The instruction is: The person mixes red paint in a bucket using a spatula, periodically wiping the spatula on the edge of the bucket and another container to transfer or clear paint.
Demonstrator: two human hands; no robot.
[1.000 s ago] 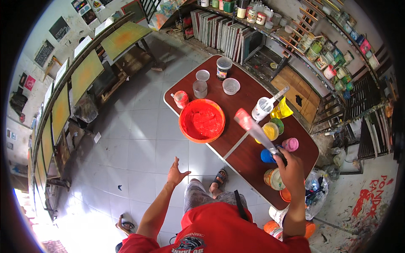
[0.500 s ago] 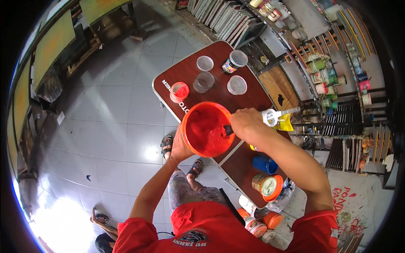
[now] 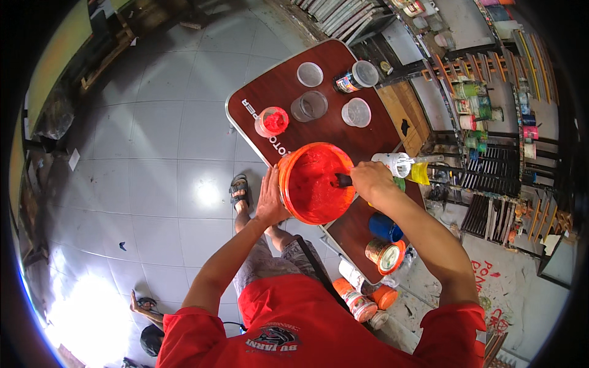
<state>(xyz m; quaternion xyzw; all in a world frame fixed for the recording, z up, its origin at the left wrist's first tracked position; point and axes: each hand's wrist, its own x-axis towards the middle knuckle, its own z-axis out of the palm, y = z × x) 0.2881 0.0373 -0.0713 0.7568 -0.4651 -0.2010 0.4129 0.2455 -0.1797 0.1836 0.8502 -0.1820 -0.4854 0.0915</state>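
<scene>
An orange bucket (image 3: pixel 286 205) of thick red paint (image 3: pixel 313 178) is at the table's near-left edge, its mouth tilted toward me. My left hand (image 3: pixel 270 199) holds its left side, fingers laid along the outer wall. The fingers of my right hand (image 3: pixel 372 182) are closed round the handle of a dark-ended stirring tool (image 3: pixel 343 180) at the bucket's right rim. Its tip reaches into the paint, and my fist hides most of the handle. Beyond the bucket stands a clear cup (image 3: pixel 272 122) with red paint in it.
On the brown folding table (image 3: pixel 270 80) stand clear plastic cups (image 3: pixel 310 106), a dark jar (image 3: pixel 356 76), a white container (image 3: pixel 393 164), a blue container (image 3: pixel 385 227) and an orange-rimmed tub (image 3: pixel 390 257). Paint pots crowd the shelves (image 3: pixel 472 113) at right. Another person's foot (image 3: pixel 146 304) shows lower left.
The bucket appears slightly further right, with both hands still at it. My left fingers now stretch higher along its wall. The tool's dark end remains in the paint, and the whole view has shifted.
</scene>
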